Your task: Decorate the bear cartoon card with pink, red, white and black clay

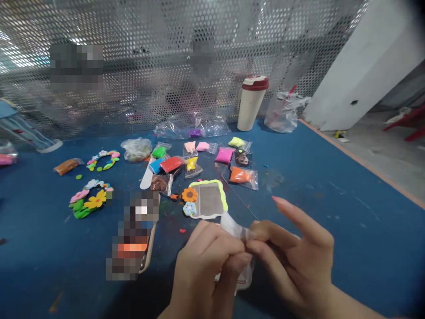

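At the lower middle, my left hand (212, 261) is closed on a small clear plastic bag (235, 227) that looks to hold something white. My right hand (295, 252) pinches the bag's other side between thumb and a finger, with another finger raised. Below the hands, a pale-edged object (244, 285) is partly hidden. Just beyond them lies a frame with a wavy yellow-green and white border (226, 201), an orange flower (189, 195) and a light blue flower (190, 208) at its left side.
Bagged clay, including red (171, 164) and orange (241, 175), lies beyond the frame. A phone (151, 239) and flowered rings (96, 200) are left. A lidded cup (251, 106) and plastic bag (282, 116) stand by the perforated metal screen (142, 97).
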The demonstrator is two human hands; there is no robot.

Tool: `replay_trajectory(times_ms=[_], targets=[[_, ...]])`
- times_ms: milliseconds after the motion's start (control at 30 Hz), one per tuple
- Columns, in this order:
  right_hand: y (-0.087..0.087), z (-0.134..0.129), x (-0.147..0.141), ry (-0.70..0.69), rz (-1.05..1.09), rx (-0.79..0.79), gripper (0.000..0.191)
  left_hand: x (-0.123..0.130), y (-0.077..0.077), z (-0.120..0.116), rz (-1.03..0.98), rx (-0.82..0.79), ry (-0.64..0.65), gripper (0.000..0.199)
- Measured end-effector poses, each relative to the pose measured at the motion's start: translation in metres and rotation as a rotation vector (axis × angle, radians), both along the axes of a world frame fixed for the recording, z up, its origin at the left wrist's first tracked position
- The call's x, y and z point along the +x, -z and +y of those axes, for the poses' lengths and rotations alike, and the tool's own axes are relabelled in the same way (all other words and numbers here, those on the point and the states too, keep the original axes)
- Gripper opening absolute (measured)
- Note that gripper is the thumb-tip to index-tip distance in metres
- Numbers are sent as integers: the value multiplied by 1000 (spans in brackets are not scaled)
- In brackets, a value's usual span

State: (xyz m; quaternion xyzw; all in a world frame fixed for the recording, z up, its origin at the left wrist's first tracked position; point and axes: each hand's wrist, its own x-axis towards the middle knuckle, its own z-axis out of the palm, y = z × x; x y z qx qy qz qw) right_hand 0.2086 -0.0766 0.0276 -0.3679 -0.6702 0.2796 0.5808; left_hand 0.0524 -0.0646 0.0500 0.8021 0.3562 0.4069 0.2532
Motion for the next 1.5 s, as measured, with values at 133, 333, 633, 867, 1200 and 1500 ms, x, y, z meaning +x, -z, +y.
replay_trajectory(times_ms=[133,333,633,867,1200,1500], targets=[[-12,2,0,43,-151,36,69,3,-3,-3,46,12,-121,19],[-27,7,0,88,-269,117,42,8,3,-5,40,204,-165,16],[-25,-2,9,152,-397,143,40,14,4,-11,32,344,-307,19],[-8,-2,4,-56,-25,11,65,18,4,-9,-68,178,-181,16],[-1,-10,2,-52,19,-12,73,7,0,-1,51,305,-150,14],[-17,1,12,-208,82,-190,54,-10,-9,6,93,219,-131,5]])
